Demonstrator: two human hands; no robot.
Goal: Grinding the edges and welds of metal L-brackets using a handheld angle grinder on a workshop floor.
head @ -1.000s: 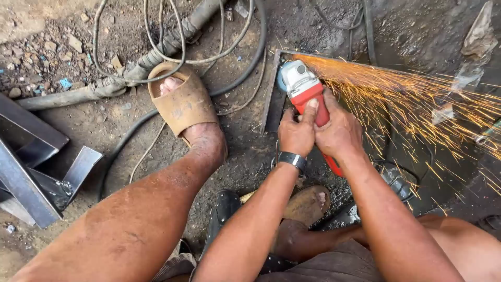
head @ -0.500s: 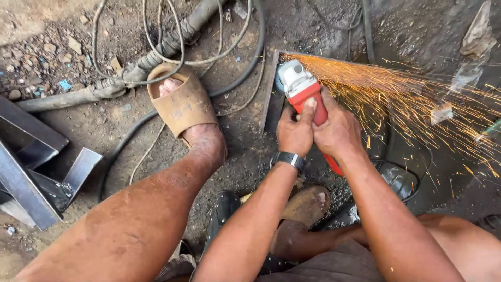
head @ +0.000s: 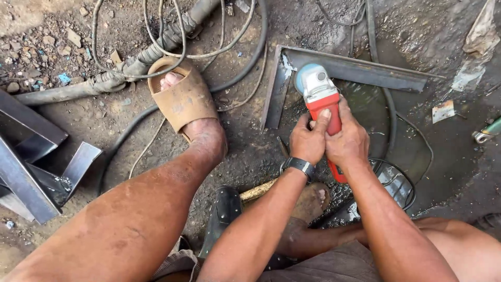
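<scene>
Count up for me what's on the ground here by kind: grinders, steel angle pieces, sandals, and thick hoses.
Angle grinder, red and grey, held by the left hand and right hand: 1
Steel angle frame under the grinder: 1
Steel angle offcuts at the left: about 3, overlapping
Tan sandal in view: 1
Thick grey hose: 1
Total: about 7

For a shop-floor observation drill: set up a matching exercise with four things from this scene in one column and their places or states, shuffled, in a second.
Things:
1. angle grinder
2. wristwatch
3. sandal
4. steel angle frame

Places or states:
A. on the left foot, beside a hose
B. lying on the dirt, corner under the disc
C. gripped by both the left hand and right hand
D. strapped round the left wrist

Pairs: 1-C, 2-D, 3-A, 4-B
</scene>
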